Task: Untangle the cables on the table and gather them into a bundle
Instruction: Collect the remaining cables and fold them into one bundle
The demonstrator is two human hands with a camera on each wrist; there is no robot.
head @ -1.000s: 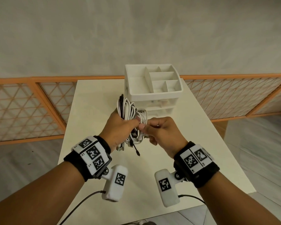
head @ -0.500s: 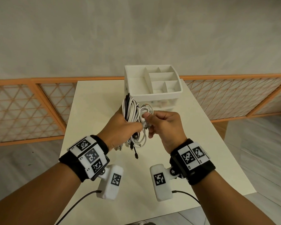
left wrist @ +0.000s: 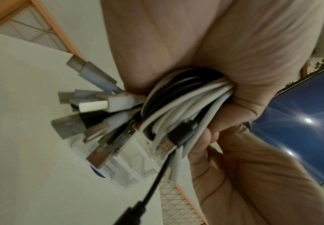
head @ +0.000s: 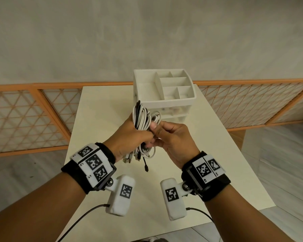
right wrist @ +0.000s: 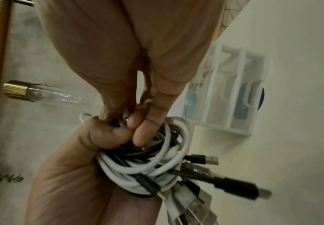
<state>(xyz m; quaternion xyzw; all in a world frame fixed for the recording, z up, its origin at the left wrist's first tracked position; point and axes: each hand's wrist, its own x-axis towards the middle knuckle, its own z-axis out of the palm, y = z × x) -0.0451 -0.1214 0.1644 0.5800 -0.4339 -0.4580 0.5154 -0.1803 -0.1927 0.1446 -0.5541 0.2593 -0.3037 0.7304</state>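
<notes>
A bundle of white and black cables (head: pixel 141 117) is held upright above the table, in front of the organizer. My left hand (head: pixel 129 135) grips the bundle (left wrist: pixel 178 106) around its middle, fingers wrapped round it. Several USB plugs (left wrist: pixel 92 105) stick out below the fist, and one black plug (head: pixel 146 167) dangles lowest. My right hand (head: pixel 171 135) meets the left from the right and pinches a cable strand (right wrist: pixel 126 120) at the bundle (right wrist: pixel 157 161) between thumb and fingertips. The coil's loops rise above both hands.
A white drawer organizer (head: pixel 164 89) with open top compartments stands just behind the hands on the cream table (head: pixel 98 109). Its clear drawers (right wrist: pixel 226 91) hold small items. Orange lattice fencing (head: pixel 24 117) runs behind the table on both sides. Wrist camera cords hang near the front edge.
Both hands have lifted the bundle a little and drawn closer to the organizer. The right hand has shifted its pinch on the strand, turning its knuckles more to the right.
</notes>
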